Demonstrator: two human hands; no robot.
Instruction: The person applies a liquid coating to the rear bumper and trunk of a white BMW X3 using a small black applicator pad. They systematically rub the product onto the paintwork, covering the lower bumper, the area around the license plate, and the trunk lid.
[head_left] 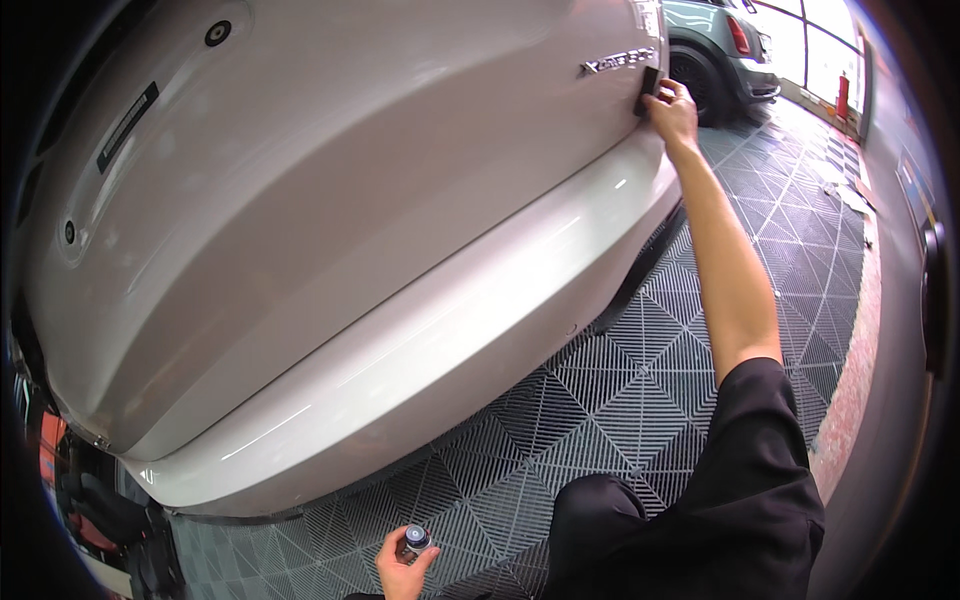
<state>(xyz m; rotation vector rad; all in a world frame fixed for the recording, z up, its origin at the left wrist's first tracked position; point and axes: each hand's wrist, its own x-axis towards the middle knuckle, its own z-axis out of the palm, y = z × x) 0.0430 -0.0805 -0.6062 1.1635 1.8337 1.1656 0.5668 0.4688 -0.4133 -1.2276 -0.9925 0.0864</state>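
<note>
A white car's rear (380, 190) fills the left and middle of the head view, with its bumper (440, 310) running below the panel seam. My right arm is stretched far forward. At its end my right hand (676, 115) is closed on a black applicator block (649, 88), held against the panel's right edge, just beside the chrome badge (615, 62). Low in the view, my left hand (402, 574) grips a small bottle (416, 538) upright between thumb and fingers. The bottle has a round bluish-grey top; most of its body is hidden by the fingers.
Grey slatted floor tiles (600, 400) lie between me and the bumper. Another car (715, 45) stands beyond the far right corner. A grey wall (900, 330) runs along the right, and a red fire extinguisher (843, 96) stands at the back. Dark gear (115, 510) sits at lower left.
</note>
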